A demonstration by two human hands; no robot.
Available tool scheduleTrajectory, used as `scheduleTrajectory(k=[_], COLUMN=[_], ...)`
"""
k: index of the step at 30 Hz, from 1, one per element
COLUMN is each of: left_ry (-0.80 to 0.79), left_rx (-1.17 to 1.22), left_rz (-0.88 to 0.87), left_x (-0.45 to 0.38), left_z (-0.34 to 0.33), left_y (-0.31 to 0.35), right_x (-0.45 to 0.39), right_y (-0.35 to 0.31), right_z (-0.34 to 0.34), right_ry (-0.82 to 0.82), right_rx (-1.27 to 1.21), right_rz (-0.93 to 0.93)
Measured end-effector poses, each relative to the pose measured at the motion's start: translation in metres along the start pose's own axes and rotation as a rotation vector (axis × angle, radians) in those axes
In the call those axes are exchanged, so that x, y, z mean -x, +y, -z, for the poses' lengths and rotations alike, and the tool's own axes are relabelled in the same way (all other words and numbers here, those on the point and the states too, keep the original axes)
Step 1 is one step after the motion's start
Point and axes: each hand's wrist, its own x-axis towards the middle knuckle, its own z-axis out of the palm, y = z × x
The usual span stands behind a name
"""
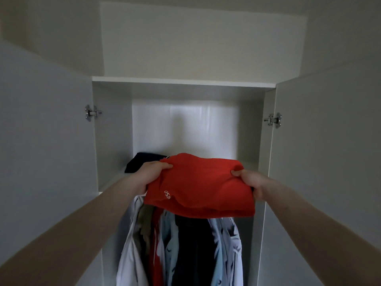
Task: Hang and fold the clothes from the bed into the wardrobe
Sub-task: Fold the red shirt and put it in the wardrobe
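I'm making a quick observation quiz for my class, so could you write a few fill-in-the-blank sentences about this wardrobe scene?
1. Both hands grip a folded garment whose colour is ____.
2. On the shelf behind the left hand lies a folded ____ garment.
3. Both wardrobe doors stand ____.
4. Below the right hand, shirts ____ in a row.

Missing words: red; dark; open; hang

shelf (pixel 111 180) right: free, apparently | left: dark folded garment (pixel 142 162) blocks
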Motion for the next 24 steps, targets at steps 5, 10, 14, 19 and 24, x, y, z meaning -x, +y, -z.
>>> scheduleTrajectory(k=[5,10,14,19,24], left_ry=[0.034,0.061,0.028,-0.044,-0.046], left_rx=[0.023,0.013,-0.016,-0.072,-0.107], left_rz=[-0.004,0.023,0.070,0.138,0.117], left_x=[-0.088,-0.154,-0.213,-0.284,-0.360], left_z=[-0.017,-0.019,-0.017,-0.012,-0.011], left_y=[0.000,0.007,0.004,-0.007,-0.021], right_x=[-0.102,-0.181,-0.245,-0.318,-0.388], right_y=[-0.023,-0.037,-0.039,-0.035,-0.032], right_z=[0.010,0.006,-0.002,-0.014,-0.027], right_ry=[-0.053,-0.045,-0.045,0.004,0.108], right_rx=[0.006,0.033,0.060,0.095,0.098], right_rz=[0.007,0.027,0.025,0.001,0.031])
